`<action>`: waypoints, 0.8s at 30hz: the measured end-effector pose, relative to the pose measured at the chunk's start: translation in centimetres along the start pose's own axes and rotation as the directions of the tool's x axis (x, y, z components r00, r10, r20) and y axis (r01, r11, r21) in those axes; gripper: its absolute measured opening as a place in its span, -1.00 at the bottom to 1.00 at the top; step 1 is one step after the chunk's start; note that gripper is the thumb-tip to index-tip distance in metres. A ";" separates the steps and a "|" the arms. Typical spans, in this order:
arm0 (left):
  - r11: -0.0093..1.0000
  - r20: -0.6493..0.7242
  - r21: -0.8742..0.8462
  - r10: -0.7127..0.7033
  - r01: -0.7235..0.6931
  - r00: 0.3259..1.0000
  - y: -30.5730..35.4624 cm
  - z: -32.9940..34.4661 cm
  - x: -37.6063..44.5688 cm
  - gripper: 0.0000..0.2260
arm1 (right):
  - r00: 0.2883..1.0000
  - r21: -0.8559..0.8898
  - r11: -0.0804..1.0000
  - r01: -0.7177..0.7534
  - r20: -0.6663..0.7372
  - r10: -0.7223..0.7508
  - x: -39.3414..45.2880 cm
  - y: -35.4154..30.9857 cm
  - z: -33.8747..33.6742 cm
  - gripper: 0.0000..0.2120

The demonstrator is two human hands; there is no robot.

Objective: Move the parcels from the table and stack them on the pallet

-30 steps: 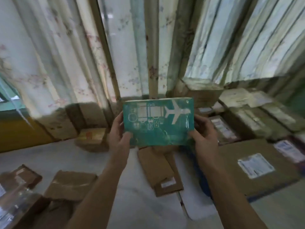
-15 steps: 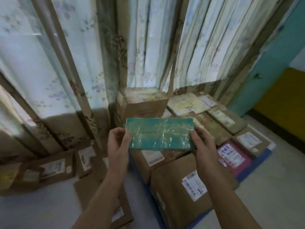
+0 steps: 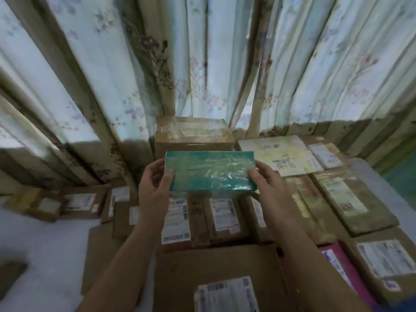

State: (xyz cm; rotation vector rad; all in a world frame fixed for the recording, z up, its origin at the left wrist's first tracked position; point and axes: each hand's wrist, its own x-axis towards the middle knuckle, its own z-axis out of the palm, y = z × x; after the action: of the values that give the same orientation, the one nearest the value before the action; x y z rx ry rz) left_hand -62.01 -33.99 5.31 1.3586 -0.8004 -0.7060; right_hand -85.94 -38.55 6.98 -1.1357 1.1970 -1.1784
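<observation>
A flat teal parcel (image 3: 210, 171) wrapped in shiny film is held up in the air at the centre of the view. My left hand (image 3: 154, 184) grips its left end and my right hand (image 3: 266, 184) grips its right end, thumbs on the near face. Below and behind it lie the stacked parcels: a tall taped brown box (image 3: 193, 135) at the back, brown boxes with white labels (image 3: 221, 218) directly under my hands, and a large brown box (image 3: 216, 273) closest to me. The pallet itself is hidden under the parcels.
Flat cream and brown parcels (image 3: 283, 154) cover the right side, with a magenta one (image 3: 344, 275) near the front right. More labelled brown parcels (image 3: 78, 202) lie on the pale floor (image 3: 40, 244) to the left. Floral curtains (image 3: 202, 64) hang behind everything.
The view swung right from the floor parcels to the stack. The teal parcel tipped from its printed face toward me to a flatter tilt and now hovers over the stack, both hands still holding it.
</observation>
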 end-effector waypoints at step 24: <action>0.965 0.005 0.260 0.019 -0.019 1.000 0.2 0.6 3.7 -0.30 | 0.967 -0.043 0.986 -0.160 0.193 0.165 8.3 2.2 3.6 -0.67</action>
State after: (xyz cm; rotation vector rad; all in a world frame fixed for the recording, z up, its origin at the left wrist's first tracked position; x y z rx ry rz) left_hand -60.48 -37.35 5.85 1.5839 -0.9316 -0.6020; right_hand -82.17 -46.70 4.45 -1.1232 1.1340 -0.9067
